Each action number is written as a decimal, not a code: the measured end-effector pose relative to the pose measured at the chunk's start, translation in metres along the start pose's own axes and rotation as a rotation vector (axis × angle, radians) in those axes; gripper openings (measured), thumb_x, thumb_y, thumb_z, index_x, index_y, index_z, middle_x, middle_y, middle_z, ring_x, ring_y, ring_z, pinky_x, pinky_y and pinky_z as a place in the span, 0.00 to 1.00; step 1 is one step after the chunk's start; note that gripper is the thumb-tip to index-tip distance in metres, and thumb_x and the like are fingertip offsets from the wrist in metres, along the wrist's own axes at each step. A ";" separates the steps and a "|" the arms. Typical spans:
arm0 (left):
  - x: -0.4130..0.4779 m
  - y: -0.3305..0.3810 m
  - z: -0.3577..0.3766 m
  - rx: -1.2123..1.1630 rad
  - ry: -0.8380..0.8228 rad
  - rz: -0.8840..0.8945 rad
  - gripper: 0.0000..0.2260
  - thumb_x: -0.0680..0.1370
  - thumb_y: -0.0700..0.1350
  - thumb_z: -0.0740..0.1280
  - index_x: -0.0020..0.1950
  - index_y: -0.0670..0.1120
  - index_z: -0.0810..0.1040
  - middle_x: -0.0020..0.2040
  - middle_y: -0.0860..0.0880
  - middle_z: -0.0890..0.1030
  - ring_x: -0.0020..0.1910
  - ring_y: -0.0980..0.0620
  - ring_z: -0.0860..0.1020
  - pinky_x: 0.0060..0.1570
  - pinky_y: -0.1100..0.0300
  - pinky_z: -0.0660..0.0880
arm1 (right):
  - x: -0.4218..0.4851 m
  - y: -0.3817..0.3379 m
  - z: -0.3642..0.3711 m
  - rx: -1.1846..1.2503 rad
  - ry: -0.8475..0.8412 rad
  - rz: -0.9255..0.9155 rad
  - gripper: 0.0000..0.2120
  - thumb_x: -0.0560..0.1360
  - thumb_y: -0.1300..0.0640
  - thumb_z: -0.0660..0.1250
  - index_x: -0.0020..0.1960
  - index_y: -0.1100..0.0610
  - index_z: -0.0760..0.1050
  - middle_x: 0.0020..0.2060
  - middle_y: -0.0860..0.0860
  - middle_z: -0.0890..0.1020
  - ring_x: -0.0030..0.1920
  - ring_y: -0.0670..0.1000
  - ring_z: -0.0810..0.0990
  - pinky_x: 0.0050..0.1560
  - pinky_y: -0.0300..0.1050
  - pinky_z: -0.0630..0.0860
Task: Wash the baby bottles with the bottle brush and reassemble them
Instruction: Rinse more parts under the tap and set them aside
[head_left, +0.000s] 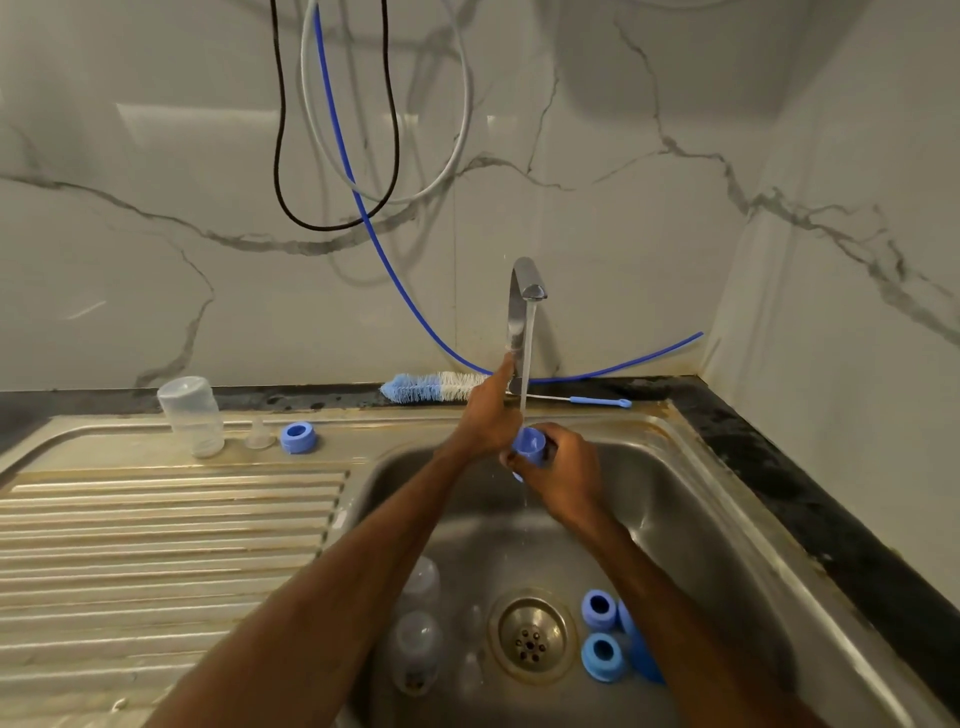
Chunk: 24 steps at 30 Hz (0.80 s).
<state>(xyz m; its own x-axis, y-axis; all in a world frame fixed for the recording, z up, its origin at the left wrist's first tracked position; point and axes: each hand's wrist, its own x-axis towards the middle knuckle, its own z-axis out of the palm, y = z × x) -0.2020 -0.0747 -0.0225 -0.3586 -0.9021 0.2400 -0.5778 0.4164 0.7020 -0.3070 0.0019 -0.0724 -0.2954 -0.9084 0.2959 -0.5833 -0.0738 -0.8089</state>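
- Right hand (566, 470): over the sink basin (701, 519), fingers curled round a blue bottle cap (531, 444), which is held mouth-up.
- Water stream (525, 374): falls from the tap (522, 301) into the held cap and spills on toward the drain (531, 635).
- Left hand (485, 415): just beside the cap, forefinger stretched up against the tap's stem. Whether the other fingers grip the cap cannot be told.
- Bottle brush (431, 387): lies flat on the ledge behind the sink, blue-and-white bristle head to the left of the tap. A thin nipple brush (597, 401) with a blue handle lies to the right of it.
- Drainboard (156, 519), far edge, from left to right: a clear bottle (192, 415) standing on end, a clear nipple (260, 434), a blue screw ring (298, 437).
- Basin floor, left of the drain: two clear bottles (418, 582) (415, 649) on their sides, partly under the left forearm, with clear nipples (470, 670) near them.
- Basin floor, right of the drain: two blue rings (599, 609) (601, 657), close together. Beside them is a second blue cap (641, 649), partly hidden by the right forearm.
- Marble wall: a blue tube (415, 312), a black cable (283, 171) and a grey hose (462, 130) hang in loops.
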 end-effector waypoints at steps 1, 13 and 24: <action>0.002 0.000 0.001 0.003 -0.016 0.010 0.39 0.78 0.28 0.64 0.84 0.46 0.50 0.74 0.40 0.72 0.71 0.42 0.72 0.59 0.62 0.69 | 0.001 0.002 0.002 0.000 0.003 -0.007 0.20 0.70 0.49 0.79 0.58 0.54 0.79 0.49 0.46 0.83 0.45 0.39 0.79 0.45 0.32 0.73; -0.044 -0.039 0.015 -0.512 -0.086 -0.130 0.13 0.87 0.46 0.57 0.60 0.46 0.80 0.55 0.40 0.82 0.52 0.48 0.82 0.53 0.55 0.81 | 0.011 0.009 -0.007 0.191 -0.080 0.175 0.16 0.70 0.45 0.79 0.50 0.55 0.83 0.41 0.50 0.86 0.43 0.50 0.84 0.46 0.47 0.82; -0.086 -0.044 0.003 -0.621 -0.259 -0.352 0.20 0.87 0.50 0.56 0.57 0.37 0.81 0.49 0.40 0.84 0.46 0.45 0.84 0.49 0.53 0.83 | 0.007 -0.005 -0.008 0.053 -0.131 0.215 0.26 0.64 0.56 0.83 0.59 0.55 0.79 0.51 0.50 0.82 0.50 0.49 0.80 0.51 0.42 0.75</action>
<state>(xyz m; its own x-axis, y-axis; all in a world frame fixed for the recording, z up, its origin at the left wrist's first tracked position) -0.1480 -0.0154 -0.0763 -0.4340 -0.8829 -0.1795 -0.1982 -0.1008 0.9750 -0.3122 -0.0009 -0.0618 -0.3061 -0.9508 0.0485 -0.4760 0.1087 -0.8727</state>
